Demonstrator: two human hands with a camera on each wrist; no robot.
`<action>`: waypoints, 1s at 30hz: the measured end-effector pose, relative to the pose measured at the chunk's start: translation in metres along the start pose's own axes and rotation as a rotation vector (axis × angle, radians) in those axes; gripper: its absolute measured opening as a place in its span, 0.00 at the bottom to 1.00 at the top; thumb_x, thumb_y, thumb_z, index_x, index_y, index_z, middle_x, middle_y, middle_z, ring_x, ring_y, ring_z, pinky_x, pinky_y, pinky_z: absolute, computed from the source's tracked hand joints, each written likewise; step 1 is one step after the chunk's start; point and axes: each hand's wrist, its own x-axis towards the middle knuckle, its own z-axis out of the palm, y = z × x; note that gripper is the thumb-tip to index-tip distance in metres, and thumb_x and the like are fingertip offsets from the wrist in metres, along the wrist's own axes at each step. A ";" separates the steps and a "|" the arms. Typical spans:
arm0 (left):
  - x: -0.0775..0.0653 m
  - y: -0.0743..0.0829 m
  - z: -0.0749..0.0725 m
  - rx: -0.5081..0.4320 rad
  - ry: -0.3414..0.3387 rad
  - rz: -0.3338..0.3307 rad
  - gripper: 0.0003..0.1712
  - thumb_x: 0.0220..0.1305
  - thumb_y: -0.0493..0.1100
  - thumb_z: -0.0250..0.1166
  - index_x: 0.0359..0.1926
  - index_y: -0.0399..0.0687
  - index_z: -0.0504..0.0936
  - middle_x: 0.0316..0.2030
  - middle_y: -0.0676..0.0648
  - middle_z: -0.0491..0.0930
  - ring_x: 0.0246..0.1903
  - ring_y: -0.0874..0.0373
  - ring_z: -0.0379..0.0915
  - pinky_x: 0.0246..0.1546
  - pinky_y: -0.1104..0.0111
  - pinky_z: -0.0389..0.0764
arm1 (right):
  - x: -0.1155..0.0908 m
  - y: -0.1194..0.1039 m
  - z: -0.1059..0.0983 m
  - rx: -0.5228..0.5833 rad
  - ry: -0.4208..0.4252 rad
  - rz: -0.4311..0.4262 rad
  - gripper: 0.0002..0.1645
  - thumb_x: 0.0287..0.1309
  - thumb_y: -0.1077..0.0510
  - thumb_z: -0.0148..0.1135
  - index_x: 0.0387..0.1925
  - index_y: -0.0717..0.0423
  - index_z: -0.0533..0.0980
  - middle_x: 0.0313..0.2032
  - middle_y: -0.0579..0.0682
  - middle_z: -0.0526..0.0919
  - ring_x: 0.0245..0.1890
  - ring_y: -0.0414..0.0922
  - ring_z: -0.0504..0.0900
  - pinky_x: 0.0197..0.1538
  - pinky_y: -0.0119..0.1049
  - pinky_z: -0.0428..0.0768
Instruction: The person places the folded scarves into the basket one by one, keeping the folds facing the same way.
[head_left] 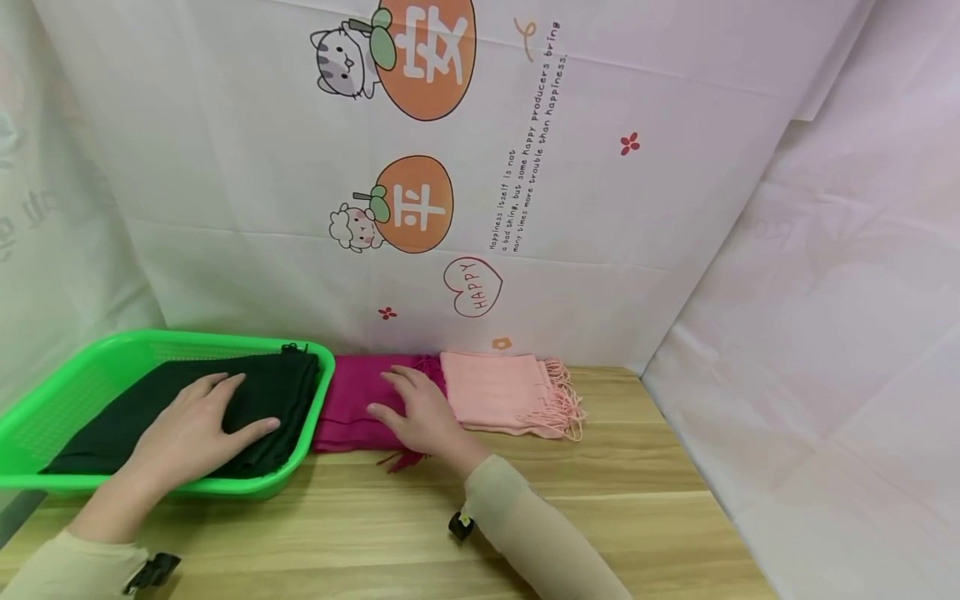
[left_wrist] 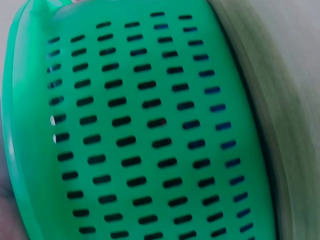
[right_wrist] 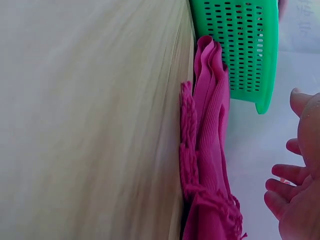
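Observation:
A dark folded scarf [head_left: 273, 379] lies in the green plastic basket [head_left: 161, 337] at the left. Over that scarf spreads my left hand [head_left: 187, 429], fingers relaxed and thumb apart, overlapping the cloth in the head view. In the left wrist view the basket's slotted side [left_wrist: 145, 110] fills most of the picture and hides the scarf. Beside the basket lies a folded magenta scarf [head_left: 352, 387] with fringe. My right hand [head_left: 423, 412] hovers above it, fingers loosely spread, holding nothing; the right wrist view shows a gap between this hand [right_wrist: 305, 175] and the magenta scarf [right_wrist: 212, 120].
A folded pale pink scarf [head_left: 491, 392] with a fringed right edge lies right of the magenta one. All stand on a wood-grain table [head_left: 600, 500]. A printed white cloth [head_left: 600, 233] hangs behind it, and a white side wall [head_left: 832, 350] rises at the right.

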 end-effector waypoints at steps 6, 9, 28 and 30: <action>0.004 0.011 0.002 -0.022 -0.004 0.004 0.62 0.73 0.76 0.67 0.79 0.25 0.66 0.75 0.18 0.63 0.73 0.19 0.60 0.63 0.23 0.71 | -0.009 0.008 -0.006 -0.002 -0.004 0.021 0.41 0.82 0.34 0.61 0.82 0.51 0.71 0.81 0.53 0.70 0.82 0.53 0.68 0.82 0.52 0.67; 0.005 0.016 0.004 -0.025 -0.004 0.016 0.61 0.73 0.75 0.67 0.79 0.25 0.67 0.75 0.19 0.63 0.73 0.19 0.61 0.63 0.24 0.72 | -0.014 0.013 -0.008 0.001 -0.008 0.027 0.41 0.82 0.34 0.61 0.82 0.52 0.70 0.81 0.54 0.69 0.82 0.54 0.67 0.82 0.52 0.67; 0.012 0.052 0.017 -0.063 0.000 0.102 0.57 0.73 0.73 0.69 0.79 0.31 0.70 0.77 0.25 0.65 0.74 0.24 0.64 0.61 0.27 0.77 | -0.041 0.044 -0.021 0.026 0.002 0.104 0.43 0.81 0.35 0.63 0.83 0.55 0.69 0.81 0.57 0.69 0.82 0.57 0.67 0.82 0.56 0.66; 0.013 0.056 0.019 -0.062 -0.002 0.110 0.56 0.73 0.73 0.69 0.79 0.31 0.70 0.77 0.25 0.65 0.75 0.25 0.64 0.62 0.28 0.78 | -0.043 0.047 -0.022 0.032 0.012 0.101 0.43 0.81 0.36 0.64 0.82 0.56 0.69 0.81 0.58 0.69 0.81 0.58 0.67 0.82 0.57 0.67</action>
